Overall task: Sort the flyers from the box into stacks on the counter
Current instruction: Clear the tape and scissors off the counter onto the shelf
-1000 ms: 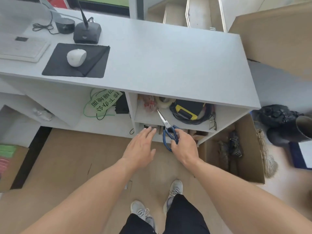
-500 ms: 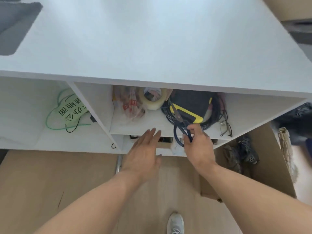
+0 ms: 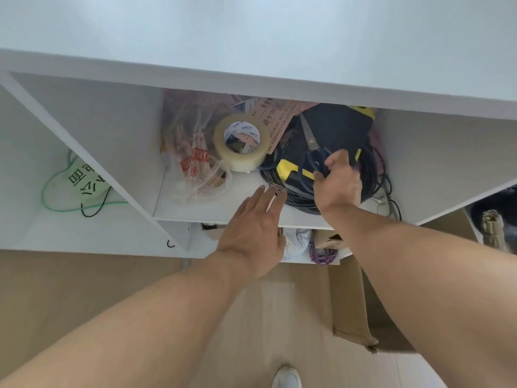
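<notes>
Under the counter, on its upper shelf, the right hand grips blue-handled scissors over a cable coil; the left hand hovers flat, fingers spread, holding nothing. No flyers or stacks show; a cardboard box stands alongside, so sorting seems unstarted.

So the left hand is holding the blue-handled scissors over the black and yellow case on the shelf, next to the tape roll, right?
Not quite: the head view shows the right hand gripping the scissors, not the left. The left hand is open and empty at the shelf edge. The rest holds: the scissors are over the black and yellow case, beside the tape roll.
</notes>
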`<state>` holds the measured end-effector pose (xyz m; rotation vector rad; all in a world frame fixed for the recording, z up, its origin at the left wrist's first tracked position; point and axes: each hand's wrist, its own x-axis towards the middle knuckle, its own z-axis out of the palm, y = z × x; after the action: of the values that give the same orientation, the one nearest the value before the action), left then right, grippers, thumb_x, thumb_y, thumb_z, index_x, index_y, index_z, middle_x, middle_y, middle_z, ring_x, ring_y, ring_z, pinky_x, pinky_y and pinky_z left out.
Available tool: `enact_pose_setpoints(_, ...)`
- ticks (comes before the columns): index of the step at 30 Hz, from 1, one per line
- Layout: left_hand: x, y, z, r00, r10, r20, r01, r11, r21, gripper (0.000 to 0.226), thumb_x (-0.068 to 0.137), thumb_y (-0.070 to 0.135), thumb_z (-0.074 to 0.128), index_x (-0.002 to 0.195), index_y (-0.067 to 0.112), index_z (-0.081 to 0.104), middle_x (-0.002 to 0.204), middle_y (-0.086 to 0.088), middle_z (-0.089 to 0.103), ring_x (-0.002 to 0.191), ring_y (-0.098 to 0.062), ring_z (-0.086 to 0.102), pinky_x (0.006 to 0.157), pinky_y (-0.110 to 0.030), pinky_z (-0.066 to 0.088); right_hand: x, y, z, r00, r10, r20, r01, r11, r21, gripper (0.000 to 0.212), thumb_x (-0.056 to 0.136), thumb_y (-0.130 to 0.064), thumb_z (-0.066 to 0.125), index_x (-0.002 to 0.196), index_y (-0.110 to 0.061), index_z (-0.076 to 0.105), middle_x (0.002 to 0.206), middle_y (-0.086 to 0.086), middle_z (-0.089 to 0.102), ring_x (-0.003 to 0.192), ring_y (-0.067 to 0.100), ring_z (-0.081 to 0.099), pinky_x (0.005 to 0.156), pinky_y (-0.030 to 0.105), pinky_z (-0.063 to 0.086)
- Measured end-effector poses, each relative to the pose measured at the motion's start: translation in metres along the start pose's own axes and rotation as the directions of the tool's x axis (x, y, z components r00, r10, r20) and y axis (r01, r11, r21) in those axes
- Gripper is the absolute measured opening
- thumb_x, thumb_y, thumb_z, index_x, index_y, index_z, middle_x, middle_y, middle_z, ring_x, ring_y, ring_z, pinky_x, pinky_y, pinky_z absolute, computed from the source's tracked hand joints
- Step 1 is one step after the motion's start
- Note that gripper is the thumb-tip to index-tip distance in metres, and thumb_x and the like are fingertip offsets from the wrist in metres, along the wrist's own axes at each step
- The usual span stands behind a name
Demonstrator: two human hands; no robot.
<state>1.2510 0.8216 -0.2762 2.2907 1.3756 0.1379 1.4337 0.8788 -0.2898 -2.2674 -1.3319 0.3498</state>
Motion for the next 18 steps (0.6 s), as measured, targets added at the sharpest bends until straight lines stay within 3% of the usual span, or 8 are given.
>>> enact_pose_setpoints(5, -0.004, -0.006, 0.004, 0.999, -0.017, 0.037, 0.016, 0.999, 0.031, 0.080, 0.101, 0.031, 0.049, 0.161, 0.023, -0.003, 0.170, 0.001, -0.007, 0.155, -0.014, -0.011, 0.125, -0.029, -0.004, 0.017, 0.001, 0.001, 1.000, -0.015, 0.002, 0.015, 1.000, 0.011, 0.032, 0.093, -0.015, 0.070, 0.120, -0.016, 0.052, 0.108, 0.010, 0.066, 0.098, 0.030, 0.063, 0.074, 0.032, 0.042)
enact_pose_setpoints(10, -0.002, -0.010, -0.001, 0.998, -0.047, 0.047, 0.044, 0.997, 0.063, 0.082, 0.101, 0.031, 0.051, 0.161, 0.023, -0.004, 0.170, 0.001, -0.008, 0.155, -0.015, -0.011, 0.126, -0.031, -0.002, 0.014, 0.002, 0.002, 0.996, -0.084, 0.006, 0.084, 0.996, 0.007, 0.037, 0.096, -0.016, 0.067, 0.131, -0.012, 0.058, 0.120, 0.011, 0.066, 0.118, 0.031, 0.055, 0.092, 0.039, 0.045)
enact_pose_setpoints(14, -0.003, -0.008, -0.003, 0.996, -0.078, 0.044, 0.076, 0.996, 0.052, 0.080, 0.101, 0.032, 0.051, 0.161, 0.026, -0.002, 0.170, 0.002, -0.007, 0.156, -0.014, -0.009, 0.127, -0.031, 0.000, -0.005, 0.005, 0.005, 0.978, -0.208, -0.031, 0.206, 0.977, -0.062, 0.040, 0.097, -0.028, 0.064, 0.135, -0.015, 0.060, 0.129, 0.005, 0.066, 0.122, 0.030, 0.052, 0.104, 0.040, 0.039)
enact_pose_setpoints(18, -0.022, -0.007, 0.001, 0.988, -0.136, 0.078, 0.137, 0.991, -0.007, 0.078, 0.102, 0.034, 0.051, 0.161, 0.032, 0.000, 0.169, 0.005, -0.007, 0.155, -0.012, -0.009, 0.124, -0.030, 0.001, -0.039, 0.014, 0.005, 0.936, -0.351, 0.017, 0.351, 0.936, 0.010, 0.043, 0.097, -0.030, 0.065, 0.136, -0.013, 0.061, 0.135, 0.006, 0.065, 0.125, 0.029, 0.057, 0.107, 0.047, 0.045)
